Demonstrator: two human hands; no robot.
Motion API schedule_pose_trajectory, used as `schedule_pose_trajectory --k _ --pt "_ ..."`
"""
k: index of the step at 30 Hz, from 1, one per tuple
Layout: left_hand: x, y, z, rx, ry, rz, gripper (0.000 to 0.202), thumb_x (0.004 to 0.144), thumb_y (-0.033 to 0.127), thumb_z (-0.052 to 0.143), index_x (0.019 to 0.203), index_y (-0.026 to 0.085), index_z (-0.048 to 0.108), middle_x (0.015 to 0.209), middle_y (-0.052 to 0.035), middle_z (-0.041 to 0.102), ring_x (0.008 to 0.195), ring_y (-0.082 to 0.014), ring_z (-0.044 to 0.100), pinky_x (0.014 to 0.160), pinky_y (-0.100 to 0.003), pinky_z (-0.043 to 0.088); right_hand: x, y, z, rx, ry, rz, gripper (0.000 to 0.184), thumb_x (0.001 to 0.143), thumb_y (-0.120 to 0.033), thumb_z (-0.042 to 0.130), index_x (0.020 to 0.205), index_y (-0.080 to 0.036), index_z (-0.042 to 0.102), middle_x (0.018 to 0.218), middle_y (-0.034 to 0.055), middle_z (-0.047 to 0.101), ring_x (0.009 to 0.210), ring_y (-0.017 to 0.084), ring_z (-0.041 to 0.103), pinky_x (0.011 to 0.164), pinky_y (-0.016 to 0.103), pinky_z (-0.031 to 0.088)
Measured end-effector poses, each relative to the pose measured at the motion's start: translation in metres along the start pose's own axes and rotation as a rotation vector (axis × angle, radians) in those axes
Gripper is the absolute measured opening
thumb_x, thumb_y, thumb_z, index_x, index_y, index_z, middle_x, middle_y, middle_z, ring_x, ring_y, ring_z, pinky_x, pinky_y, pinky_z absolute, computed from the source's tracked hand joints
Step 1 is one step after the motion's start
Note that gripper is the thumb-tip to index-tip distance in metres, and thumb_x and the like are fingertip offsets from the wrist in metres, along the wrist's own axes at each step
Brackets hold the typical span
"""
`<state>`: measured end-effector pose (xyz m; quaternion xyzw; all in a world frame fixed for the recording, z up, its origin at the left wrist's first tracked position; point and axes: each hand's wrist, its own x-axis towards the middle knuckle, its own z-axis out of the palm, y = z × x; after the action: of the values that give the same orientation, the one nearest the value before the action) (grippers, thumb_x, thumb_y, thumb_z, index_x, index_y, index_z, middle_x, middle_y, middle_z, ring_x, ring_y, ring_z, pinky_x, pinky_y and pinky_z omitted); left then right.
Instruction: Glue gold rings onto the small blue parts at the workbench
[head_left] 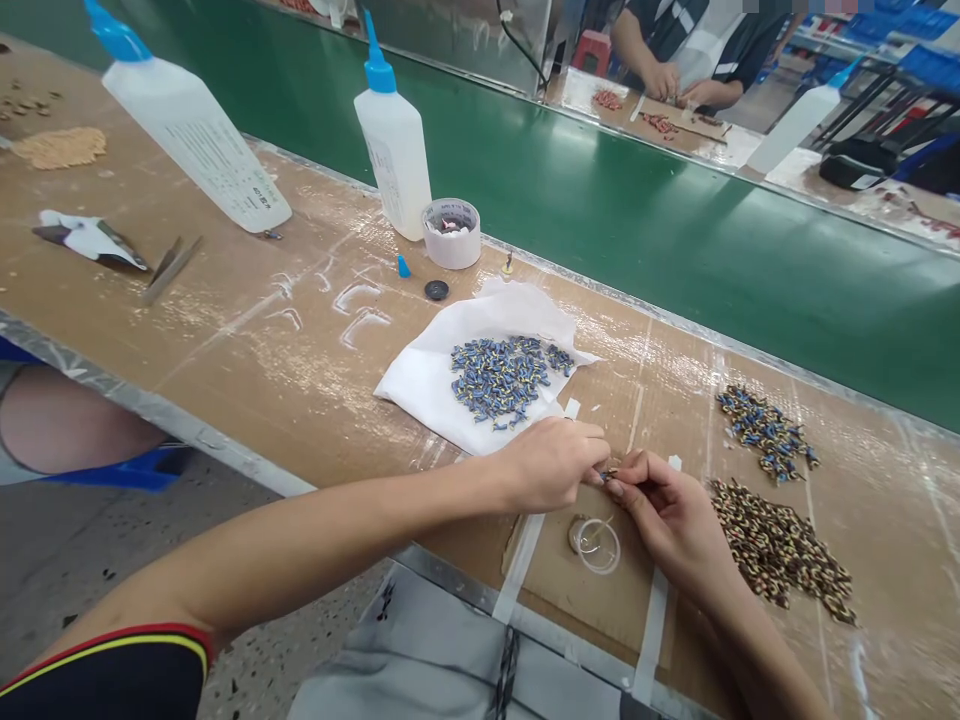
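Observation:
My left hand point(556, 460) is closed, thumb and forefinger pinched together. Facing it, my right hand point(671, 505) pinches a tiny blue and dark piece point(608, 476). The fingertips of both hands meet around this piece, so its exact shape is hidden. Beyond my left hand, many small blue-and-yellow pieces point(499, 378) lie on a white sheet point(420, 385). To the right of my right hand sit a heap of brown-and-yellow pieces point(780, 545) and a smaller heap of brown pieces with blue parts point(766, 430). Below my hands is a small clear round cup point(598, 546).
Two white bottles with blue nozzles, one tilted point(199, 145) and one nearer the middle point(394, 150), stand beside a tape roll point(452, 235). Tweezers point(171, 272) lie left. A green belt point(637, 200) runs behind; across it a person point(679, 60) works. Another person's leg point(75, 415) shows left.

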<state>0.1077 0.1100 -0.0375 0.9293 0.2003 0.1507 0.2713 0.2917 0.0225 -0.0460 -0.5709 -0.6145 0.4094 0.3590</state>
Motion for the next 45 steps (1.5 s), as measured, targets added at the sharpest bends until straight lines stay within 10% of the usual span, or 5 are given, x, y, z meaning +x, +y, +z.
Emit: schedule_pose_trajectory --k 14,27,45 --pt "0.000 0.003 0.000 -0.136 -0.005 -0.087 0.014 0.080 0.005 0.055 0.070 0.015 0.055 0.073 -0.0017 0.057 0.067 -0.0149 0.052 0.060 -0.027 0.036 -0.005 0.002 0.010 -0.124 0.089 -0.041 0.020 0.094 -0.027 0.052 0.075 -0.022 0.049 0.072 0.0012 0.053 0.065 0.017 0.049 0.060 0.028 0.039" --pt "0.010 -0.005 -0.008 -0.196 0.058 -0.060 0.018 0.095 0.021 0.051 0.092 0.014 0.067 0.085 -0.0057 0.065 0.080 -0.0158 0.059 0.072 -0.025 0.042 0.000 0.003 0.011 0.287 0.275 0.086 0.019 0.087 -0.040 0.066 0.085 -0.022 0.061 0.079 0.0035 0.064 0.071 0.018 0.061 0.068 0.030 0.052" --pt "0.007 -0.007 -0.001 -0.046 -0.002 -0.004 0.023 0.093 0.014 0.046 0.086 0.014 0.068 0.075 -0.0038 0.059 0.070 -0.0147 0.055 0.064 -0.024 0.038 -0.001 0.006 0.008 0.187 0.118 0.100 0.019 0.093 -0.035 0.057 0.081 -0.020 0.060 0.074 0.0045 0.068 0.063 0.016 0.062 0.057 0.026 0.049"
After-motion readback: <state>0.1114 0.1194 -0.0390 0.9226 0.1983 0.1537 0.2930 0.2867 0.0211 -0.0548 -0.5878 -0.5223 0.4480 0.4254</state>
